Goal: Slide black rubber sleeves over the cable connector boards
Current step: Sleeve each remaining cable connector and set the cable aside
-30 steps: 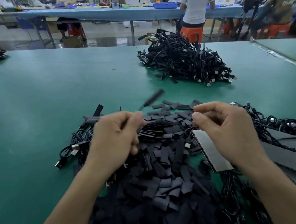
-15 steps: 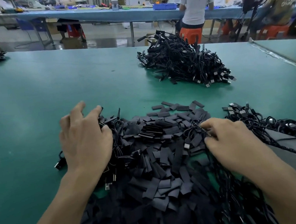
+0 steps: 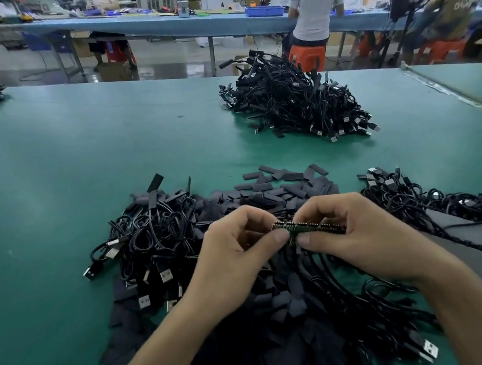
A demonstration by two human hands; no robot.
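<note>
1. We see the left hand (image 3: 238, 255) and the right hand (image 3: 358, 233) raised side by side, thumbs almost touching; each pinches one end of a green connector board (image 3: 319, 227) between its thumb and curled fingers; the board lies roughly level between them, its upper edge lined with small dark pins.
2. Directly beneath both hands lies a heap of flat black rubber sleeves (image 3: 286, 317), spreading towards the wrists and beyond the fingertips.
3. Left of the left hand sits a tangle of black cables (image 3: 147, 238) with USB plugs; right of the right hand lies another tangle (image 3: 458, 204), beside a grey foam strip (image 3: 481, 254).
4. Well beyond the hands, a third cable pile (image 3: 293, 104) rests on the green table (image 3: 72, 161).
5. Far beyond the right hand, a seated person's dark shirt (image 3: 458, 6) carries pale lettering; it is too blurred for us to read; the marks on the plugs are too small to read.
</note>
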